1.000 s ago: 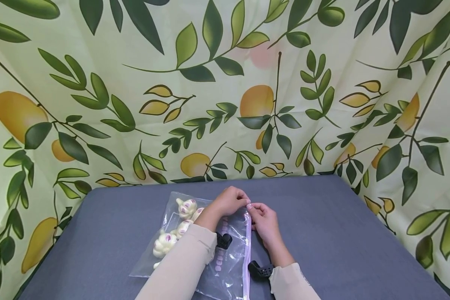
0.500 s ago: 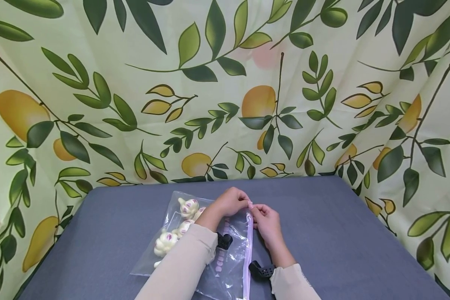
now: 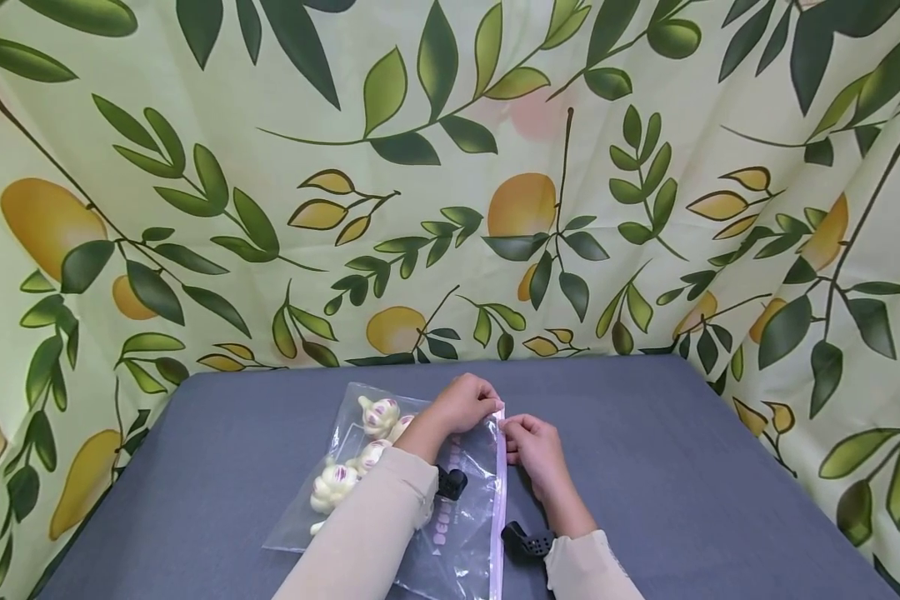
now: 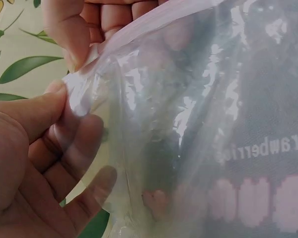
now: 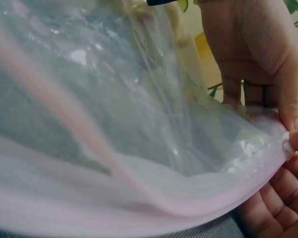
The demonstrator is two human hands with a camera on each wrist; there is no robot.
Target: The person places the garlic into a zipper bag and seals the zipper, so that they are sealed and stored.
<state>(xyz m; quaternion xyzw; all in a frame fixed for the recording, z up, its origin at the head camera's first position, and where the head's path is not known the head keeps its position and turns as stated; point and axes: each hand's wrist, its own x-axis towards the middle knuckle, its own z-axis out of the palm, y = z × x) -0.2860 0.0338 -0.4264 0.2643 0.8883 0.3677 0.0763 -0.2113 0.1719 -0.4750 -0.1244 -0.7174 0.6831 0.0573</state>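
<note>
A clear plastic zip bag (image 3: 468,533) with a pink zip edge (image 3: 497,533) lies on the grey table, its zip side to the right. Several garlic bulbs (image 3: 334,487) are inside it, partly covered by the left sleeve. My left hand (image 3: 465,404) pinches the bag's far corner between thumb and fingers; the left wrist view shows that hand (image 4: 44,148) through the clear film. Just nearer, my right hand (image 3: 536,450) pinches the zip edge at a small white piece (image 5: 288,145), which looks like the zip's slider. Fingers hide most of this piece.
Grey cloth covers the table (image 3: 645,467). A curtain (image 3: 435,183) printed with leaves and fruit hangs behind and at both sides. Black wrist cameras (image 3: 527,542) sit on both wrists, and the left forearm (image 3: 367,525) lies across the bag.
My right hand has slid slightly along the zip edge toward me, widening the gap from the left fingertips. The left hand keeps its pinch on the corner. The head view has shifted a little.
</note>
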